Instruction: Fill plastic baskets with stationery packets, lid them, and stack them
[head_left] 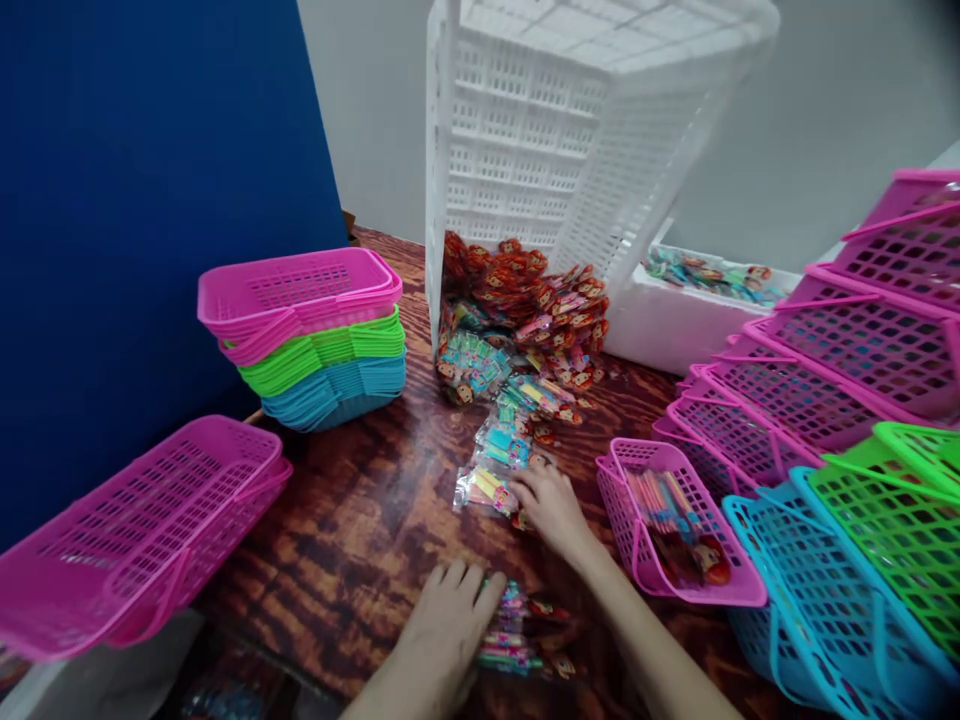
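Observation:
Near the front edge of the table, my left hand (454, 625) curls round the left side of a row of small wrapped packets (514, 630), its fingertips pressed against them. My right hand (549, 505) reaches further forward, with its fingertips on a clear packet with yellow sticks (487, 488). Beyond it, more packets (506, 440) trail back to a large heap of packets with red-haired figures (525, 290). The heap spills from a white crate (510, 130) lying on its side. Whether my right fingers grip the packet is hard to tell.
Right of my right arm stands a pink basket (622, 500) holding packets. Stacked pink baskets (817, 380), blue baskets (817, 600) and green ones (892, 510) fill the right. Nested baskets (322, 340) and a pink basket (150, 530) stand left. A white box (660, 320) is behind.

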